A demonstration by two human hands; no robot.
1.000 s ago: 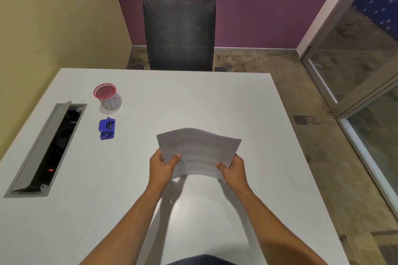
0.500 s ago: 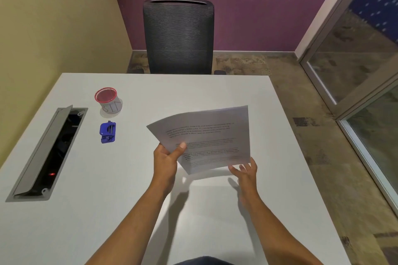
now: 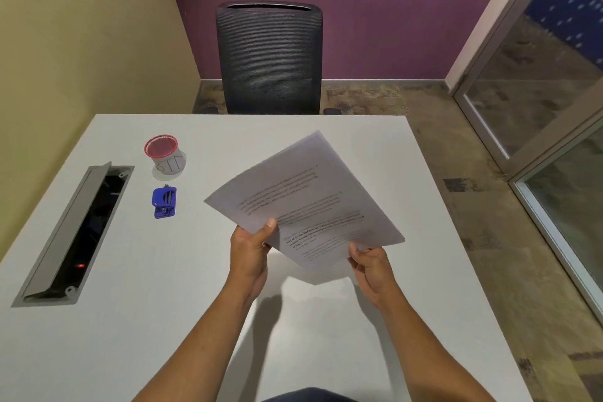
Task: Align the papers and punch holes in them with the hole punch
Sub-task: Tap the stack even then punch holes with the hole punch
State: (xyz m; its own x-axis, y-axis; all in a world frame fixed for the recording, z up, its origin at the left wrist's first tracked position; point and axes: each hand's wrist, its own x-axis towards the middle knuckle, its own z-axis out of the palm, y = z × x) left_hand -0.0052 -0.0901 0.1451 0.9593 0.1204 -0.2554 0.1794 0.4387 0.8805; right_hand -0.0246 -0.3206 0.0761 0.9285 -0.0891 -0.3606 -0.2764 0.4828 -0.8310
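A thin stack of printed white papers [image 3: 303, 199] is held tilted above the white table [image 3: 130, 320], turned like a diamond with one corner pointing away. My left hand [image 3: 249, 248] pinches its lower left edge, thumb on top. My right hand [image 3: 372, 266] grips the lower right edge, fingers underneath. The small blue hole punch [image 3: 164, 202] lies on the table to the left of the papers, apart from both hands.
A white cup with a red rim [image 3: 165, 155] stands behind the hole punch. An open grey cable tray [image 3: 75, 232] is set into the table's left side. A dark mesh chair [image 3: 269, 57] stands at the far edge. Glass panels [image 3: 554, 108] are on the right.
The papers were raised off the table and rotated counter-clockwise. My right hand let go half a second ago and now grips the lower right edge again.
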